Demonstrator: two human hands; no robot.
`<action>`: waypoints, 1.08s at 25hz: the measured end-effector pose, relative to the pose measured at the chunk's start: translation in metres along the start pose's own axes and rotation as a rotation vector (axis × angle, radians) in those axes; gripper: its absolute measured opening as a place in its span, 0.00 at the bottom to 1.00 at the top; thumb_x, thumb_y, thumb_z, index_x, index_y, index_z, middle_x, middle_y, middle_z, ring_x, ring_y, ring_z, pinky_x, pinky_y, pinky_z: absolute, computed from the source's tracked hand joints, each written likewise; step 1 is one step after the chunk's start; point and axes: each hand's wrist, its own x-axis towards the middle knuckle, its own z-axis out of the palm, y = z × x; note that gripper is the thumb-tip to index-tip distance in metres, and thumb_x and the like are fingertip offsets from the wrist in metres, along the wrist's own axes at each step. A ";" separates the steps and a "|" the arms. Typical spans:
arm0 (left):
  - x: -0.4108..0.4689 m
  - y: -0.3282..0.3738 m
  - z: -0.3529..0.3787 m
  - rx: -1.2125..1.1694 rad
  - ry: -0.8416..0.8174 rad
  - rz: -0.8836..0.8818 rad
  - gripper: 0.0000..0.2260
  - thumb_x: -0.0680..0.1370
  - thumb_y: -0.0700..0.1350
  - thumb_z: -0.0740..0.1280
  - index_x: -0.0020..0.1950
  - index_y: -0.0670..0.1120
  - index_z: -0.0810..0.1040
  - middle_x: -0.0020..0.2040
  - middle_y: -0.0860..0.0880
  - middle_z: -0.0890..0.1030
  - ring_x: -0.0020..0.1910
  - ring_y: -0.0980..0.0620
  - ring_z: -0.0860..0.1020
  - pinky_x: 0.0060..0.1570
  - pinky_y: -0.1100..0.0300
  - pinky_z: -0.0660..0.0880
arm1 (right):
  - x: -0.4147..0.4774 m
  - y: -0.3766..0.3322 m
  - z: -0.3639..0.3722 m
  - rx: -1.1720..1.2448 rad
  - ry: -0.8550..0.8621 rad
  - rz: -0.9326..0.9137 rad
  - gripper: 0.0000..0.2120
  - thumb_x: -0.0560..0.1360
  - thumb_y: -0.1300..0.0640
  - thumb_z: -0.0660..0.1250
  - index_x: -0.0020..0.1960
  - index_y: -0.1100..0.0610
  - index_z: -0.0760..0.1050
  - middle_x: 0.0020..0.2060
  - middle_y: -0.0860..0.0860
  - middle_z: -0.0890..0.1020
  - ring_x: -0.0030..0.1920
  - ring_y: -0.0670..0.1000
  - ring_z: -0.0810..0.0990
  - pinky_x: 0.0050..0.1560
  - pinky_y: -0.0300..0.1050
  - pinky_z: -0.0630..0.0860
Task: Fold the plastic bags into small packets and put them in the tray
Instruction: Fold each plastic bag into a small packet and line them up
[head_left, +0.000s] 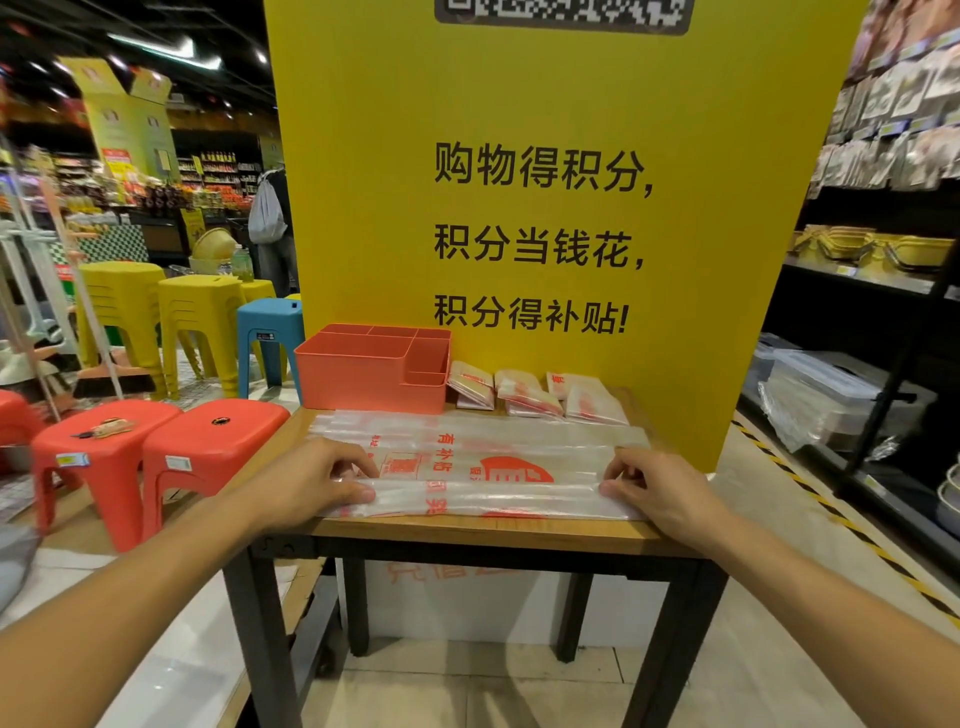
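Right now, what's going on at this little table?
A person is folding a clear plastic bag with red print, spread across the small wooden table. The left hand and right hand each pinch one end of its near folded edge. Several folded bag packets lie beside the orange plastic compartment tray, not in it.

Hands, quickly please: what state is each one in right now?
Left hand: pinches the left end of the plastic bag at its fold.
Right hand: pinches the right end of the same fold.
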 end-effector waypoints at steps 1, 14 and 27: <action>-0.002 -0.001 0.001 -0.029 0.000 -0.006 0.09 0.78 0.59 0.73 0.57 0.63 0.81 0.50 0.56 0.82 0.48 0.59 0.77 0.44 0.65 0.72 | 0.000 0.001 0.001 -0.011 0.003 0.008 0.04 0.78 0.43 0.71 0.50 0.41 0.79 0.48 0.39 0.80 0.51 0.44 0.79 0.49 0.40 0.77; -0.005 0.033 0.029 0.088 -0.016 0.165 0.20 0.85 0.56 0.58 0.77 0.58 0.71 0.78 0.60 0.69 0.77 0.58 0.64 0.76 0.60 0.59 | -0.021 -0.125 0.069 -0.209 -0.187 -0.381 0.37 0.82 0.33 0.38 0.84 0.51 0.52 0.83 0.49 0.54 0.83 0.47 0.50 0.83 0.47 0.47; -0.041 -0.006 0.047 0.316 0.003 0.132 0.34 0.80 0.69 0.36 0.84 0.57 0.49 0.82 0.59 0.48 0.81 0.62 0.46 0.79 0.62 0.43 | -0.045 -0.057 0.044 -0.290 -0.128 -0.205 0.37 0.80 0.30 0.40 0.84 0.45 0.44 0.81 0.41 0.45 0.81 0.39 0.42 0.78 0.38 0.39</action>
